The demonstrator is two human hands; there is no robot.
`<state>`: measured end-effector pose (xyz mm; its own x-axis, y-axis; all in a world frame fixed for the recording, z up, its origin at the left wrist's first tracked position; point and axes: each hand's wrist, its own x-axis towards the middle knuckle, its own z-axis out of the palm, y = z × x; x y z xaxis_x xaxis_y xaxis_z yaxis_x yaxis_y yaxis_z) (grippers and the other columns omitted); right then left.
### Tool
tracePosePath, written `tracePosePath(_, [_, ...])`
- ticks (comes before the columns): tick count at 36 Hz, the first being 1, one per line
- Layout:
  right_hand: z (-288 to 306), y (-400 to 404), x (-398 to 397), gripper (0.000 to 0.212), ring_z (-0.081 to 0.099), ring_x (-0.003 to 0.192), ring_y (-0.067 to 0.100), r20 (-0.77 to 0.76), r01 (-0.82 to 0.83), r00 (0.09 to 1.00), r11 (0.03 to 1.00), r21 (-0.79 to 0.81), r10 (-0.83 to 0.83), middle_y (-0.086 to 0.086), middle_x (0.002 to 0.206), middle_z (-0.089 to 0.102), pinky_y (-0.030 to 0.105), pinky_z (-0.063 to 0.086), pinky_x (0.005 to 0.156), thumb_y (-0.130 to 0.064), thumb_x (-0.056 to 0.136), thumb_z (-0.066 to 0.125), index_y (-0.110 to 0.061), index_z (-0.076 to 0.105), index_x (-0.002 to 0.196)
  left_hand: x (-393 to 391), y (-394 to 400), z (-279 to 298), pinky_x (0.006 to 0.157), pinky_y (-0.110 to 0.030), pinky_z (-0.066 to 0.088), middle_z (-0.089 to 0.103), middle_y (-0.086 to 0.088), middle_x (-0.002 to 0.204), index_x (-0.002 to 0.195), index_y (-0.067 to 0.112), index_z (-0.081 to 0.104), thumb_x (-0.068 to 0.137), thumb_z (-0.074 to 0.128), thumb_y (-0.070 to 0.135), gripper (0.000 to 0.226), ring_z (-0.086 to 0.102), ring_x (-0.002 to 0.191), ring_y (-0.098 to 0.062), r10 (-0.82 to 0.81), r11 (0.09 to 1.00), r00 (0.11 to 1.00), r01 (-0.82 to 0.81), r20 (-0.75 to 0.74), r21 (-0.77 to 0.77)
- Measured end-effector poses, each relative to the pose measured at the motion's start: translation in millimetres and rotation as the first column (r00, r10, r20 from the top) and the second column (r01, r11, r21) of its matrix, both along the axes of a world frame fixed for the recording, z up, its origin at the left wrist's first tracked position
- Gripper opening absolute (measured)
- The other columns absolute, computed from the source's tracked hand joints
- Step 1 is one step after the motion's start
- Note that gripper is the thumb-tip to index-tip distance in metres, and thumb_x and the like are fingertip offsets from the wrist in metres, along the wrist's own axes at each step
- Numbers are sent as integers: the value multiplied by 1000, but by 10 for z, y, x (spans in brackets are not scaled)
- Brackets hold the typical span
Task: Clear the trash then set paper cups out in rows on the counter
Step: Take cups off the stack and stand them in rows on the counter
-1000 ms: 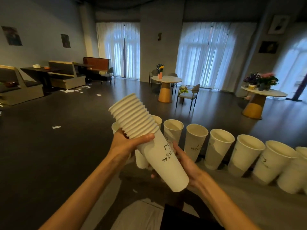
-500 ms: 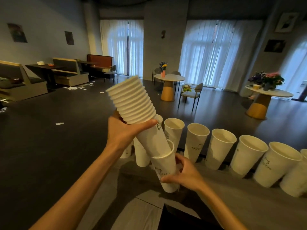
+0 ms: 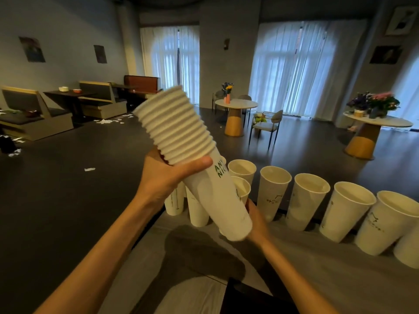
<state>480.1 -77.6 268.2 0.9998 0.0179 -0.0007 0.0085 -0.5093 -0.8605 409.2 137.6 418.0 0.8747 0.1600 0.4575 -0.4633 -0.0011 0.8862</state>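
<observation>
Near field: a grey, wood-grained worktop (image 3: 317, 275) with a matt surface fills the lower right. Above it, the left hand (image 3: 169, 177) closes its grip around a nested stack of paper cups (image 3: 192, 159), thumb across the front. The stack is tilted, with its ribbed band of rolled rims pointing up and to the left and its smooth, tapered base pointing down and to the right. Green lettering marks the outermost cup. The right hand (image 3: 257, 220) sits behind the base of the stack, mostly hidden. Its grip appears to be on a single cup (image 3: 241, 189) just behind the stack, though the contact itself cannot be seen.

Middle field: a row of white paper cups (image 3: 306, 200) stands upright and open-mouthed along the far edge of the worktop, running from behind the stack to the right edge. The cups are close together.

Far field: a dark, glossy floor (image 3: 56, 189) carries scattered scraps of white paper (image 3: 89, 169). At the left are booth benches (image 3: 31, 114), in the centre a round table (image 3: 235, 104) bearing flowers, and beyond that white curtained windows (image 3: 294, 64).
</observation>
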Motion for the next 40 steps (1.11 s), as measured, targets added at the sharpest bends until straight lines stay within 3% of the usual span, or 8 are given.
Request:
tracePosePath(8, [350,-509,-263,23,59,69,3,-283,-180,943,984,12,176,-3,77,64,27,51,75,-12,99,55,-16,60,77,35,-622,-281,89,-36,61,77,3,111,115,26,67,47,90,39,73,73,105,-13,-245,962,946,264,-211,64])
tracePosePath(11, [483,-586,-371,24,71,84,3,-226,-429,757,727,535,613,-11,99,75,31,57,87,-26,104,44,-22,67,108,116,-880,-368,95,-44,59,76,-2,115,120,19,67,48,91,34,77,72,109,-17,-291,946,922,317,-254,67])
tracePosePath(13, [503,-773,-499,52,73,93,26,-257,-114,831,603,790,494,14,112,72,41,60,82,-48,96,51,-11,61,130,165,-1068,-419,97,-49,57,76,-2,117,120,20,68,46,93,40,80,71,111,-18,-268,951,929,297,-254,82])
tracePosePath(16, [341,-1110,-680,84,68,101,38,-108,-208,812,458,864,573,31,119,64,46,58,84,-57,73,78,-4,58,135,190,-1245,-441,91,-40,60,76,3,113,118,25,68,40,88,56,86,72,105,-12,-167,978,954,192,-249,79])
tracePosePath(23, [441,-1255,-683,100,73,96,20,-64,-274,914,728,629,400,6,102,76,32,59,77,-67,37,89,-13,59,116,151,-1409,-323,72,-18,59,78,13,97,108,25,71,53,92,34,60,73,93,-1,-141,972,982,162,-125,170])
tracePosePath(28, [369,-1231,-501,99,60,120,10,-20,-223,970,916,334,244,-8,127,65,43,49,104,-36,45,98,-33,52,133,207,-1431,-305,84,-32,63,77,5,109,121,18,68,53,99,42,78,74,100,-7,-22,971,1000,24,-12,238])
tracePosePath(34, [94,-1077,-371,96,53,126,12,13,-86,996,968,236,86,-14,131,58,46,47,105,-34,50,96,-41,45,131,259,-1277,-84,77,-18,59,73,9,110,118,26,62,52,95,40,75,71,100,1,113,993,992,-114,50,35])
tracePosePath(40, [30,-973,-203,95,50,131,20,35,-21,999,972,235,13,-5,137,56,46,46,102,-24,59,94,-29,43,139,340,-960,6,89,-36,61,71,0,120,131,16,58,50,89,51,94,71,106,-10,149,967,989,-146,-2,-208])
